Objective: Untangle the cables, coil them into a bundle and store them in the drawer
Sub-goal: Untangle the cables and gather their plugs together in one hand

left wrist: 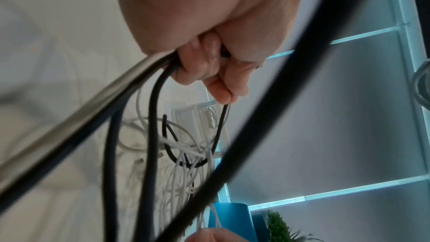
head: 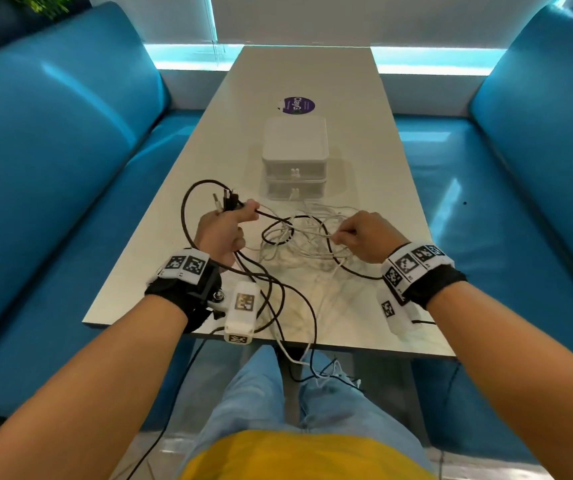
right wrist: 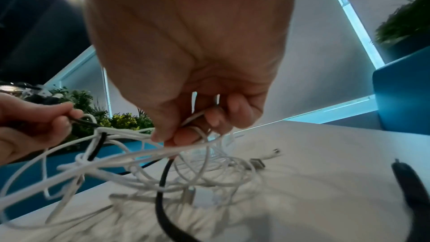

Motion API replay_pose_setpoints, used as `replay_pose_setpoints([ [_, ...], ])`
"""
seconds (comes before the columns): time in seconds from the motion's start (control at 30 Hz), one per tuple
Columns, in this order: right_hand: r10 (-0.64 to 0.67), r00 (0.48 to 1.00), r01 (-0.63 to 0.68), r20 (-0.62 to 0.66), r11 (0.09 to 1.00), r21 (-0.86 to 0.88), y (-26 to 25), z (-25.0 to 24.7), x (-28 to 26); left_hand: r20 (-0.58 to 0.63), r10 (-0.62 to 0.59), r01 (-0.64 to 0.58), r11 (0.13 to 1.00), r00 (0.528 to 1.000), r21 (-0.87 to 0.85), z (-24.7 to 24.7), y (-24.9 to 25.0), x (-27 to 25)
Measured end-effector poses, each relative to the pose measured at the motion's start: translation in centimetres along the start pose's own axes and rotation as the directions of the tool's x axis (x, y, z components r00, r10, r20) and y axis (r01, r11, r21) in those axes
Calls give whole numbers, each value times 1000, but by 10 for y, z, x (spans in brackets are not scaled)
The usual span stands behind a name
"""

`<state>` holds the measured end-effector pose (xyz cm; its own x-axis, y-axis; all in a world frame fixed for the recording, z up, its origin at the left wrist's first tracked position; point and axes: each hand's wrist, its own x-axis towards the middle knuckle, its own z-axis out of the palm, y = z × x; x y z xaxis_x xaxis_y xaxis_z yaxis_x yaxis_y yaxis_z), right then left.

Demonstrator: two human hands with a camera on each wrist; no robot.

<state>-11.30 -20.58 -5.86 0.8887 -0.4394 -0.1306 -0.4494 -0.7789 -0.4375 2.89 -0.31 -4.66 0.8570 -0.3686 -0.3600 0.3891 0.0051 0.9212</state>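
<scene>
Left hand (head: 221, 230) curled tight round a bunch of black cables (head: 278, 299), plug ends poking up past the fingers. Right hand (head: 364, 237) pinching the white cables (head: 313, 237), lifted a little off the counter (head: 313, 81). Hands apart, with the knot of black and white strands stretched between them. More loops lying on the counter, some hanging over the near edge toward the lap. Small white drawer box (head: 294, 157) just behind the tangle, both drawers closed.

Could go wrong: pulling hard now would likely make the knot tighter, because a black loop wraps round the white strands. Hanging loops might slip right off the edge. A sharp tug might bump the drawer box.

Round purple sticker (head: 299, 105) behind the box, reading "ClayG"; smaller print too tiny to read.
</scene>
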Motion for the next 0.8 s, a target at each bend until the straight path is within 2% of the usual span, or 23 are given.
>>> replay_pose_setpoints([
  [0.2,48,999,-48,-2,998,40,-2,-19,2,-106,40,-49,995,994,-85,-5,10,3],
  [0.33,93,995,-93,-40,996,-4,-2,-22,3,-187,43,-65,992,981,-112,-11,18,3],
  [0.47,240,967,-250,-80,959,-138,21,-25,-8,-338,52,-120,976,940,-184,-36,36,6],
  [0.5,273,959,-282,-80,950,-132,27,-27,-12,-338,77,-142,975,938,-171,-43,41,8],
  [0.6,248,965,-256,-83,962,-97,18,-29,-13,-223,153,-179,978,963,-103,-40,45,4],
  [0.7,81,990,-95,-112,987,-126,-18,-32,-8,-74,179,-185,978,981,-93,-12,38,-9],
  [0.8,-90,981,70,-174,991,-114,-55,-37,-7,34,174,-170,980,984,-99,9,36,-20],
])
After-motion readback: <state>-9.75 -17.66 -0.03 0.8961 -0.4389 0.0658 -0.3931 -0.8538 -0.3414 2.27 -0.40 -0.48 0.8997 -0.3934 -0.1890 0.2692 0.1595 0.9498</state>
